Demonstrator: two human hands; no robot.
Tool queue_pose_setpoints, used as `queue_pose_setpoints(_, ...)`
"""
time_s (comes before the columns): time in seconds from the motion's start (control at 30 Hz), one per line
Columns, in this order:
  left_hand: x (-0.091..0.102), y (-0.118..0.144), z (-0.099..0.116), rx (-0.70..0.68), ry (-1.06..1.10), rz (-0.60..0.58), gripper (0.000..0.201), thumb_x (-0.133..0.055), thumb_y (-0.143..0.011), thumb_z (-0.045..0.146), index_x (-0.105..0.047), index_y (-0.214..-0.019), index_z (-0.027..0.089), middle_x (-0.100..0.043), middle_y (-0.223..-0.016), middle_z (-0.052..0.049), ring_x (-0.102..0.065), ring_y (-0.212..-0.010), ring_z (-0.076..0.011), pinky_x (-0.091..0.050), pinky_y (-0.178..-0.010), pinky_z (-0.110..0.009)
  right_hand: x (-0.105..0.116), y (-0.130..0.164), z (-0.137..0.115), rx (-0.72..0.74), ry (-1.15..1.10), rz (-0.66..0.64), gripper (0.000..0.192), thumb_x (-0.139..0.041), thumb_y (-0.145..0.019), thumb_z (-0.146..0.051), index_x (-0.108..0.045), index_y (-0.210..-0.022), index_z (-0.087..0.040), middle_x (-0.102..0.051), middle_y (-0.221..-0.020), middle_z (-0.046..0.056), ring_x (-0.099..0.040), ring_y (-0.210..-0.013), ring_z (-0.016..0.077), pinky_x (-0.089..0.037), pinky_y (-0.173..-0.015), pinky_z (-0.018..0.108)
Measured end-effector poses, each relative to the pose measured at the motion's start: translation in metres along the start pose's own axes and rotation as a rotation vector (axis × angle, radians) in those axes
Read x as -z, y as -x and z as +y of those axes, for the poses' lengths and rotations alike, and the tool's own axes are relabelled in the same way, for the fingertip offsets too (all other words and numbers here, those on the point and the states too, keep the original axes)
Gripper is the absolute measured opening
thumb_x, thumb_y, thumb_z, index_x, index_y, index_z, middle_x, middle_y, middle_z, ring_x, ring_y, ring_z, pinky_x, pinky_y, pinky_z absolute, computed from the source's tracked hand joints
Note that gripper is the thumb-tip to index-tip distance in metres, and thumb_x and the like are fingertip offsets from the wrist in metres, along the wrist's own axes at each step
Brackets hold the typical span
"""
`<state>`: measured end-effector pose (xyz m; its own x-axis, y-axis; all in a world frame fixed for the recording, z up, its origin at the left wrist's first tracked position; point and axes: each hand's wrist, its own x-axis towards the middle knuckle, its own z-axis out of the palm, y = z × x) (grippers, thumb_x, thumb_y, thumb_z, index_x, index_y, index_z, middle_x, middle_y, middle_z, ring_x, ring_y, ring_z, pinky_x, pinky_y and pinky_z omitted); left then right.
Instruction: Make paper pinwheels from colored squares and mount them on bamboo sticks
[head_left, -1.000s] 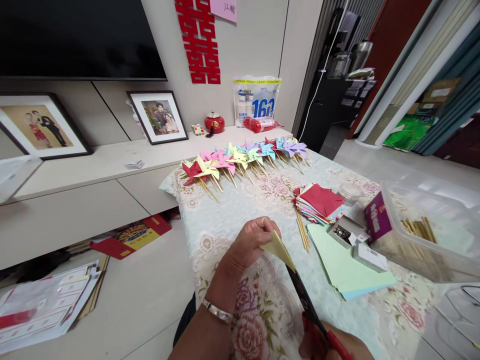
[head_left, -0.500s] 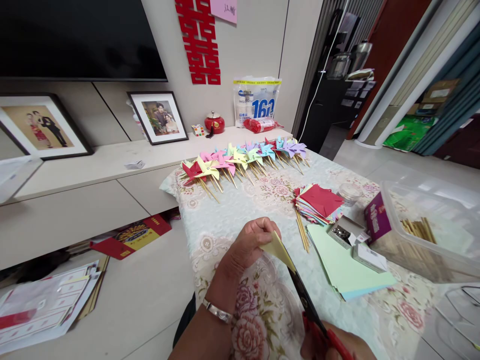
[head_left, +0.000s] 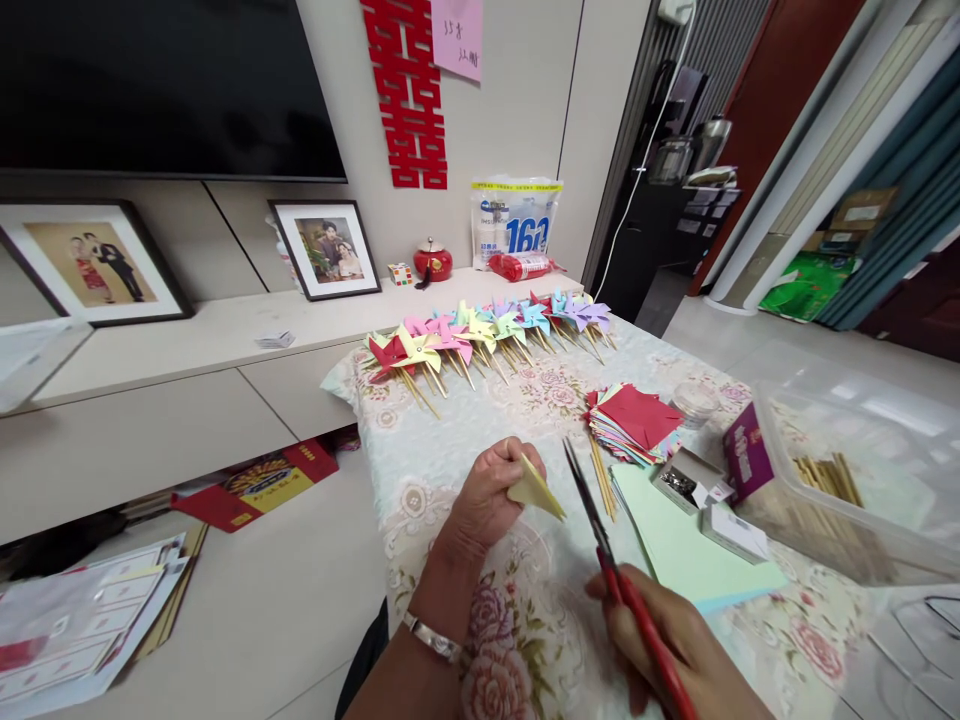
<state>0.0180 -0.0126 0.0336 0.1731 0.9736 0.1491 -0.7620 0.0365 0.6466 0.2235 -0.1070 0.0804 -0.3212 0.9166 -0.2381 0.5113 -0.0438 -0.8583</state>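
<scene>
The left hand (head_left: 484,495) pinches the light, floppy folded paper (head_left: 534,490) at its corner; the right hand (head_left: 679,640) grips closed scissors (head_left: 600,535).

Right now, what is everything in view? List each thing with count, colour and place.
folded paper: one, pale yellow, pinched in the left hand
scissors: one pair, red handles, dark blades, in the right hand, beside the paper, apart from it
pinwheels: a row, mixed colours, on sticks, far table edge
paper squares: one stack, red on top, mid table
paper sheets: a few, pale green, right of the scissors
clear bin: one, holding sticks, right edge
tablecloth: one, pale floral, covering the table
framed photos: two, dark frames, on the wall shelf
left hand: one, bracelet on wrist
right hand: one, bottom edge
</scene>
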Motion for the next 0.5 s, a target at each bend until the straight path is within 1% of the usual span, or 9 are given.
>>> queue_pose_setpoints(0.03, -0.001, 0.001, 0.002, -0.011, 0.036, 0.003, 0.03, -0.082, -0.066, 0.033, -0.057, -0.067, 0.017, -0.055, -0.064, 0.001, -0.05, -0.057, -0.0115, -0.036, -0.055, -0.024, 0.001, -0.012, -0.004, 0.009, 0.144, 0.038, 0.046, -0.051, -0.089, -0.063, -0.065, -0.079, -0.021, -0.068, -0.075, 0.007, -0.059, -0.065, 0.0203, -0.046, -0.06, 0.03)
queue_pose_setpoints(0.07, -0.001, 0.002, 0.004, -0.021, 0.068, 0.0, 0.031, -0.083, -0.066, 0.033, -0.056, -0.067, 0.018, -0.054, -0.064, 0.001, -0.049, -0.056, -0.0109, -0.036, -0.053, -0.024, 0.001, -0.024, -0.009, 0.003, 0.307, 0.067, 0.037, -0.054, -0.088, -0.054, -0.063, -0.075, -0.021, -0.068, -0.07, 0.007, -0.058, -0.062, 0.0206, -0.043, -0.059, 0.03)
queue_pose_setpoints(0.13, -0.002, 0.004, 0.007, -0.036, 0.108, -0.027, 0.033, -0.083, -0.067, 0.033, -0.055, -0.066, 0.017, -0.053, -0.064, 0.002, -0.048, -0.054, -0.0099, -0.036, -0.052, -0.023, -0.001, -0.05, -0.019, -0.041, 0.614, 0.113, 0.026, -0.053, -0.089, -0.04, -0.065, -0.081, -0.018, -0.073, -0.078, 0.012, -0.063, -0.065, 0.0243, -0.042, -0.061, 0.033)
queue_pose_setpoints(0.2, -0.003, 0.007, 0.01, -0.052, 0.122, -0.065, 0.034, -0.085, -0.068, 0.033, -0.054, -0.065, 0.017, -0.051, -0.063, 0.002, -0.047, -0.053, -0.0097, -0.037, -0.051, -0.023, -0.004, -0.074, -0.029, -0.078, 0.793, 0.139, 0.024, -0.055, -0.088, -0.035, -0.068, -0.089, -0.015, -0.076, -0.091, 0.021, -0.07, -0.078, 0.032, -0.043, -0.065, 0.036)
queue_pose_setpoints(0.27, -0.003, 0.008, 0.01, -0.067, 0.133, -0.099, 0.033, -0.085, -0.069, 0.034, -0.056, -0.066, 0.018, -0.05, -0.063, 0.002, -0.048, -0.053, -0.0101, -0.04, -0.052, -0.024, -0.01, -0.094, -0.04, -0.085, 0.849, 0.138, 0.026, -0.057, -0.087, -0.033, -0.07, -0.093, -0.012, -0.076, -0.094, 0.024, -0.072, -0.086, 0.0361, -0.045, -0.068, 0.037)
queue_pose_setpoints(0.33, -0.002, 0.008, 0.009, -0.076, 0.154, -0.123, 0.03, -0.084, -0.071, 0.033, -0.059, -0.068, 0.017, -0.051, -0.064, 0.002, -0.049, -0.054, -0.0105, -0.041, -0.052, -0.024, -0.017, -0.11, -0.047, -0.052, 0.85, 0.148, 0.027, -0.059, -0.088, -0.032, -0.071, -0.097, -0.01, -0.075, -0.097, 0.025, -0.072, -0.091, 0.0365, -0.046, -0.071, 0.037)
queue_pose_setpoints(0.4, -0.001, 0.008, 0.007, -0.065, 0.155, -0.153, 0.027, -0.083, -0.073, 0.032, -0.061, -0.069, 0.017, -0.053, -0.065, 0.001, -0.049, -0.055, -0.011, -0.041, -0.051, -0.024, -0.027, -0.122, -0.051, 0.02, 0.84, 0.152, 0.027, -0.06, -0.088, -0.028, -0.07, -0.103, -0.008, -0.074, -0.103, 0.024, -0.071, -0.094, 0.0338, -0.047, -0.075, 0.036)
queue_pose_setpoints(0.5, 0.001, 0.009, 0.005, -0.054, 0.147, -0.19, 0.028, -0.083, -0.074, 0.033, -0.06, -0.07, 0.017, -0.052, -0.064, 0.001, -0.048, -0.053, -0.0107, -0.039, -0.048, -0.023, -0.042, -0.132, -0.051, 0.203, 0.852, 0.086, 0.019, -0.058, -0.088, -0.017, -0.07, -0.102, -0.014, -0.073, -0.104, 0.016, -0.067, -0.099, 0.03, -0.046, -0.078, 0.035)
